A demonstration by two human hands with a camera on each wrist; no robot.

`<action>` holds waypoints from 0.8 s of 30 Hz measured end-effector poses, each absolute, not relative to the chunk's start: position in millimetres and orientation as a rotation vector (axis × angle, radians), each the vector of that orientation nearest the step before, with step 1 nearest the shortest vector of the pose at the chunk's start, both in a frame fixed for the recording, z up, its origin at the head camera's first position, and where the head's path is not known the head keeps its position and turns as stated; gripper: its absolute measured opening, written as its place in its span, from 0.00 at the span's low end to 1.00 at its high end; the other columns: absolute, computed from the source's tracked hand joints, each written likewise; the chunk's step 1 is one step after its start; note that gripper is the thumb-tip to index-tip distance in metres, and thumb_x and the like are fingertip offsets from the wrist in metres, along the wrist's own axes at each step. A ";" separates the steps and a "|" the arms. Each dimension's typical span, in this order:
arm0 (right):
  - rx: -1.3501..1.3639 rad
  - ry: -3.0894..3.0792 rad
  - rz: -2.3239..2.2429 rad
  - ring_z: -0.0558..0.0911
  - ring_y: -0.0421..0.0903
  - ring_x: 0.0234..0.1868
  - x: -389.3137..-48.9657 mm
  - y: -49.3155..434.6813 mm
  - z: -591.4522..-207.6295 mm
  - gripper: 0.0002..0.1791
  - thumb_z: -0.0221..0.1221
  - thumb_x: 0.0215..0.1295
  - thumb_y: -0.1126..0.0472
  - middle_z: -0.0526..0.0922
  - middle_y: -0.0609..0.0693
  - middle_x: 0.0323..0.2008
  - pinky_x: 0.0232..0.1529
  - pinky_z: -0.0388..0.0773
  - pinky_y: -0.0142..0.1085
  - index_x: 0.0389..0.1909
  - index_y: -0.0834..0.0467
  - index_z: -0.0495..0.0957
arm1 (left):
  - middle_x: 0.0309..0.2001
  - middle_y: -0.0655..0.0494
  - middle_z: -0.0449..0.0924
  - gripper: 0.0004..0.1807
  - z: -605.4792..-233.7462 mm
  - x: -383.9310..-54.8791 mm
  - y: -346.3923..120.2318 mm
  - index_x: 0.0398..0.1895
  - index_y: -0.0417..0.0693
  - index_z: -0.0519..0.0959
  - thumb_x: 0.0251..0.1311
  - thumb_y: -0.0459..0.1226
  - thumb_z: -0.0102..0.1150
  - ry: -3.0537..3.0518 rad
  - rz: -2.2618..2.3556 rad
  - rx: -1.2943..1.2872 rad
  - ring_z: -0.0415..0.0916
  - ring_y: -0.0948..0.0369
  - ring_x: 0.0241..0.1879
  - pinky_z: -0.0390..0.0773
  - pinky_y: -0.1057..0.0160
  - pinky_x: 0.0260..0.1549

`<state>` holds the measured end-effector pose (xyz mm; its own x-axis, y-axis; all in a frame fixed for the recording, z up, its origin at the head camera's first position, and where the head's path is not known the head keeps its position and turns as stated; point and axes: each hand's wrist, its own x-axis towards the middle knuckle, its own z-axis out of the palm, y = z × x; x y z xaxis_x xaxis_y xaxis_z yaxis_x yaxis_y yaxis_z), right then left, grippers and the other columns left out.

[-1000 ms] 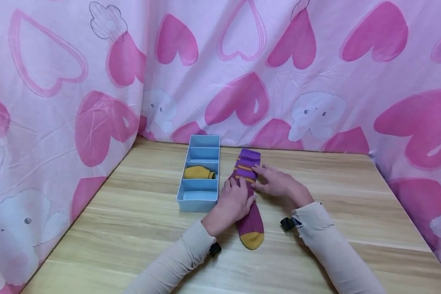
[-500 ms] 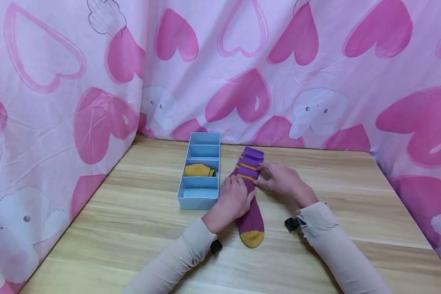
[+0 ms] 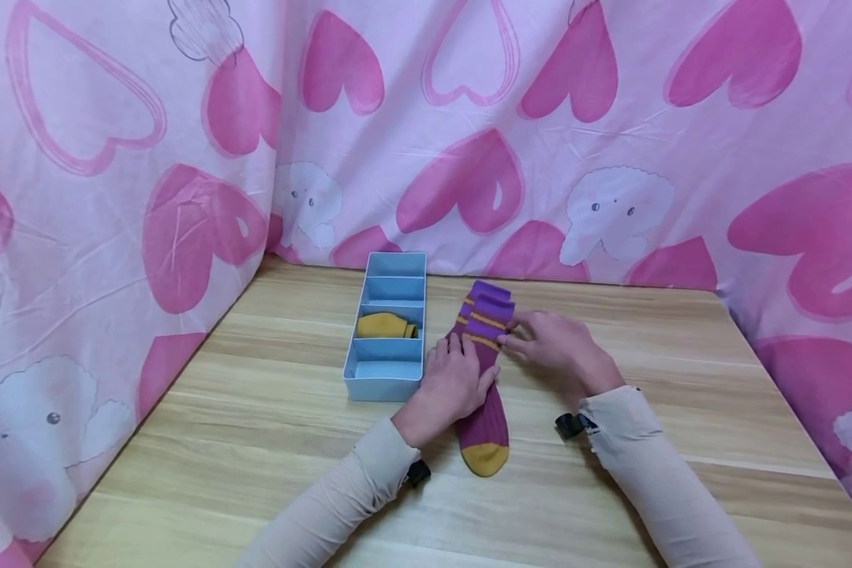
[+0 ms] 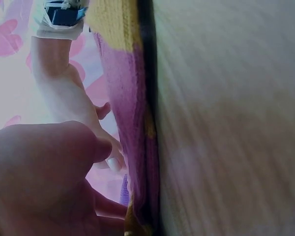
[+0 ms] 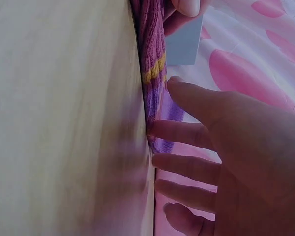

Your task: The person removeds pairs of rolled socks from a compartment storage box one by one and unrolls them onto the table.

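Two maroon striped socks point(image 3: 484, 418) lie one over the other on the wooden table, with purple cuffs at the far end and a mustard toe nearest me. The cuffs are slightly offset, the upper one further right. My left hand point(image 3: 453, 385) rests across the middle of the socks, fingers relaxed and partly covering them. At the right edge of the upper purple cuff point(image 3: 493, 309), my right hand point(image 3: 562, 349) pinches the fabric with thumb and index finger. In the right wrist view, the other fingers point(image 5: 187, 168) extend beyond the cuff, close over the table.
Left of the socks stands a light blue divided box point(image 3: 383, 390). A folded mustard sock point(image 3: 383, 325) sits in its third compartment from the back. A pink heart-patterned curtain point(image 3: 461, 173) hangs along the table's back and sides.
The upper cuff has shifted right along with my right hand, so more of the lower sock's cuff shows. My left hand has stayed on the socks.
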<state>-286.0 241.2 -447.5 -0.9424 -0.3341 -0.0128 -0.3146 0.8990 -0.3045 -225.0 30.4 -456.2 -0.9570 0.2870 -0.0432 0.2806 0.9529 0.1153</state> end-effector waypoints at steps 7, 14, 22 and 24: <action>-0.385 3.017 -0.443 0.81 0.50 0.43 -283.2 245.4 -444.1 0.23 0.59 0.78 0.35 0.88 0.49 0.46 0.41 0.78 0.47 0.58 0.44 0.86 | 0.79 0.35 0.69 0.44 -454.0 -225.5 31.0 0.82 0.35 0.61 0.83 0.62 0.40 3.016 0.222 0.411 0.68 0.42 0.76 0.70 0.47 0.76; -0.407 3.066 -0.436 0.81 0.50 0.38 -284.7 243.1 -446.1 0.21 0.63 0.76 0.37 0.86 0.50 0.41 0.37 0.77 0.45 0.50 0.49 0.88 | 0.77 0.36 0.71 0.36 -452.4 -225.0 29.3 0.75 0.37 0.70 0.86 0.57 0.37 3.021 0.181 0.440 0.70 0.43 0.74 0.74 0.47 0.74; -0.646 3.020 -0.638 0.82 0.51 0.44 -283.7 224.6 -454.5 0.29 0.72 0.70 0.46 0.86 0.58 0.49 0.46 0.84 0.46 0.59 0.64 0.83 | 0.74 0.36 0.75 0.29 -452.8 -224.5 29.0 0.67 0.44 0.74 0.85 0.57 0.41 3.033 0.170 0.457 0.72 0.43 0.71 0.76 0.47 0.71; -0.610 2.996 -0.619 0.83 0.51 0.47 -281.2 223.9 -454.2 0.34 0.73 0.68 0.43 0.85 0.58 0.51 0.49 0.85 0.48 0.62 0.63 0.81 | 0.73 0.36 0.75 0.29 -453.0 -224.9 29.0 0.66 0.44 0.75 0.85 0.57 0.40 3.036 0.178 0.460 0.72 0.43 0.71 0.76 0.47 0.72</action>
